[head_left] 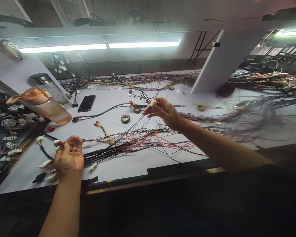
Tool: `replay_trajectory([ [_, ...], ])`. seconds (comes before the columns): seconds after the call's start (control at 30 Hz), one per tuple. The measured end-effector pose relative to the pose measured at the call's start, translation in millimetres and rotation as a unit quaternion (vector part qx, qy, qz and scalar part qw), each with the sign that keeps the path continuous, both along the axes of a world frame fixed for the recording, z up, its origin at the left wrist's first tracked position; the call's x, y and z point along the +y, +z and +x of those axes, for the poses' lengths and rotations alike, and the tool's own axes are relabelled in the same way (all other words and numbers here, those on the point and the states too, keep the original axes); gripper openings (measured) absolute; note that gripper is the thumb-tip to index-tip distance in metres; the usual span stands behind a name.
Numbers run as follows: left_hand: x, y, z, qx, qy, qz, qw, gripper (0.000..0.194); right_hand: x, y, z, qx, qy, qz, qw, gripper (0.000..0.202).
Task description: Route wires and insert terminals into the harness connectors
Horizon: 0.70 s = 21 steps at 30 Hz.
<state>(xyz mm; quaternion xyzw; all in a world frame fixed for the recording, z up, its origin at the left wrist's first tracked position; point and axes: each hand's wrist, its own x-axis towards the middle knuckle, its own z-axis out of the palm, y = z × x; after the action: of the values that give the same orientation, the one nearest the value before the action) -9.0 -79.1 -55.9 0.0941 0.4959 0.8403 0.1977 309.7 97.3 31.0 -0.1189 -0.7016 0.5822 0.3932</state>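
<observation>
Your left hand (69,156) is palm up, mostly open, fingers slightly curled, by a red-and-white connector (57,143); can't tell if they touch. Black harness (97,156) runs right from beside it. Farther out, your right hand (167,112) pinches a white connector (153,102) above the table. Tape roll (125,122), orange-lidded bottle (56,110), then phone (86,103); any lettering's too small to read.

No text, label, brand, number or sign can be read here.
</observation>
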Motion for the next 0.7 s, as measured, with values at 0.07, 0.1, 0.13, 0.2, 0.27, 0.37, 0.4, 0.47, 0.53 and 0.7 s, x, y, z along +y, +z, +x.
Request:
replay_trajectory([
  [0.07,-1,-2.0,-1,0.001,0.0,0.006,1.0,0.005,-1,5.5,-18,0.034,0.007,-0.038,0.999,0.028],
  [0.1,-1,-2.9,-1,0.0,0.0,0.01,1.0,0.005,-2,8.7,-27,0.048,0.005,-0.053,0.997,0.029],
  [0.13,-1,-3.8,-1,-0.002,0.001,0.013,1.0,0.005,-2,12.1,-38,0.058,0.0,-0.065,0.996,0.03],
  [0.2,-2,-5.1,-1,-0.004,0.002,0.022,1.0,0.005,-4,18.9,-60,0.067,-0.001,-0.083,0.994,0.029],
  [0.27,-2,-5.8,-1,-0.005,0.0,0.028,1.0,0.005,-4,24.4,-82,0.08,0.008,-0.101,0.992,0.027],
  [0.37,-4,-6.0,-1,0.002,-0.009,0.027,1.0,0.01,-4,25.4,-107,0.102,0.021,-0.148,0.983,0.03],
  [0.4,-4,-6.0,-1,0.005,-0.011,0.026,1.0,0.012,-4,22.8,-113,0.104,0.021,-0.167,0.98,0.031],
  [0.47,-6,-6.1,-2,0.009,-0.012,0.024,1.0,0.013,-3,12.9,-122,0.101,0.019,-0.197,0.975,0.036],
  [0.53,-6,-5.5,-2,0.01,-0.014,0.02,1.0,0.014,-4,-1.7,-127,0.096,0.02,-0.21,0.973,0.044],
  [0.7,1,7.9,4,0.016,-0.036,0.009,0.999,0.013,-14,-32.9,-140,0.083,0.054,-0.253,0.962,0.065],
])
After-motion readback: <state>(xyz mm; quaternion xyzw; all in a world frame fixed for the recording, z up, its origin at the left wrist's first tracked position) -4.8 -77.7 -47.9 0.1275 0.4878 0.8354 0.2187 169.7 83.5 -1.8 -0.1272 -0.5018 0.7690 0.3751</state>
